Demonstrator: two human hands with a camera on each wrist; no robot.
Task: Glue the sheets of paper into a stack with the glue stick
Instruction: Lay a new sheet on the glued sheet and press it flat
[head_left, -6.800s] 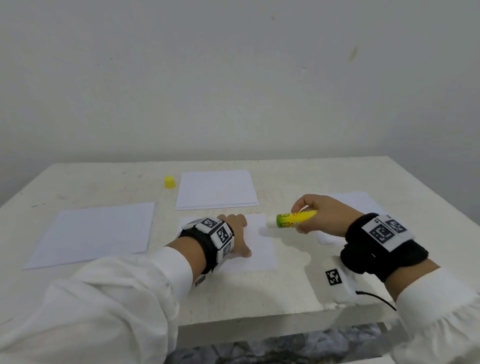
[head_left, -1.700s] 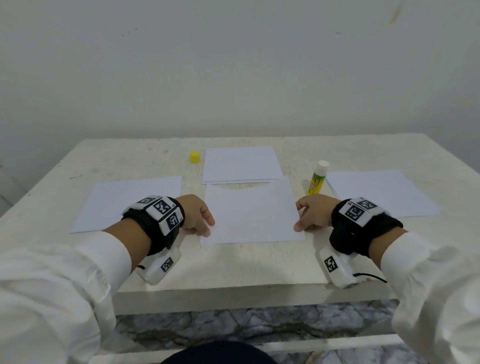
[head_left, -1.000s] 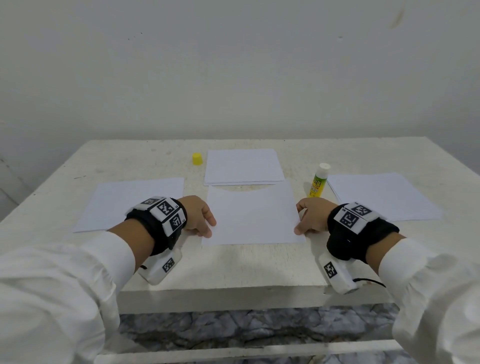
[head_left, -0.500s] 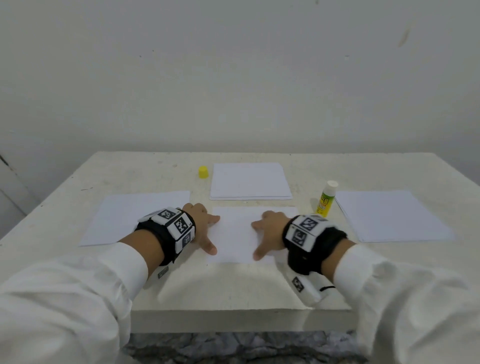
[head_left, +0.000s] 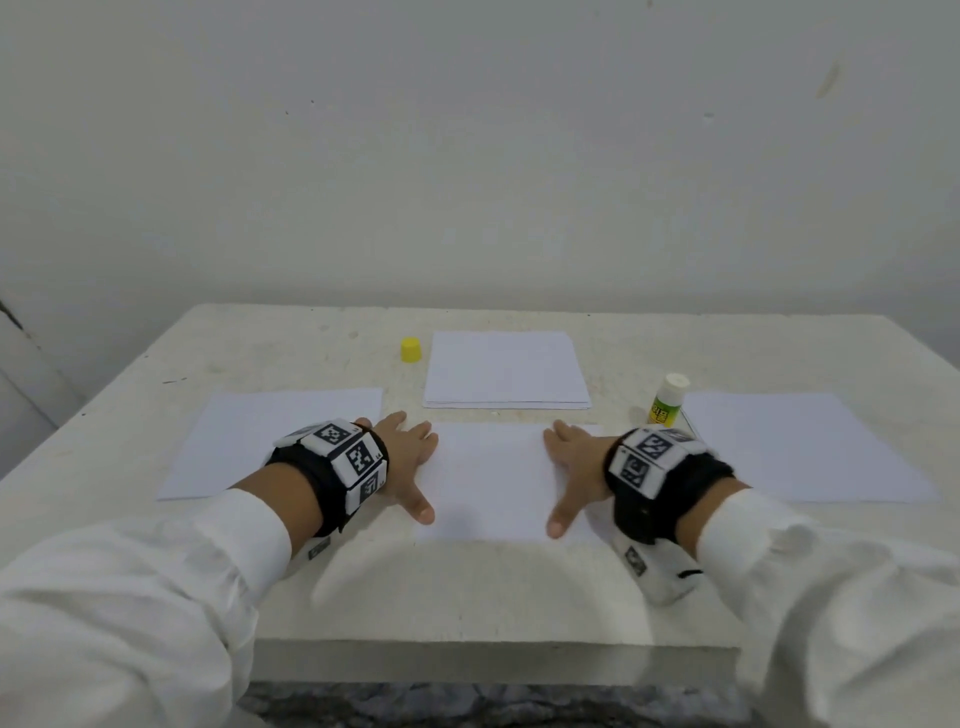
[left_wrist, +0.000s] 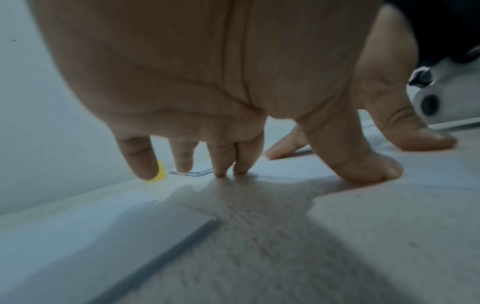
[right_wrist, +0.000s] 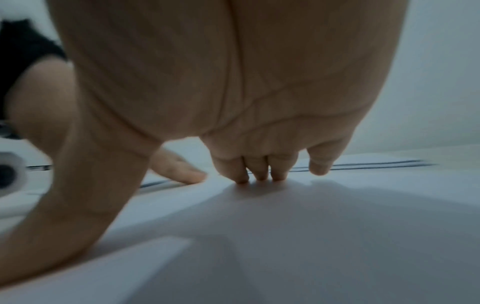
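Currently both hands are lying flat with fingers spread, left hand (head_left: 404, 457) and right hand (head_left: 574, 467) pressing the centre sheet (head_left: 491, 483) onto the desk (head_left: 467, 597). Glue stick (head_left: 668, 399) is standing upright, uncapped, just behind the right wrist; yellow cap (head_left: 410, 350) is sitting beside the far paper stack (head_left: 505, 370).

hands (head_left: 410, 462) flat on sheet (head_left: 488, 478), glue stick (head_left: 668, 399) upright
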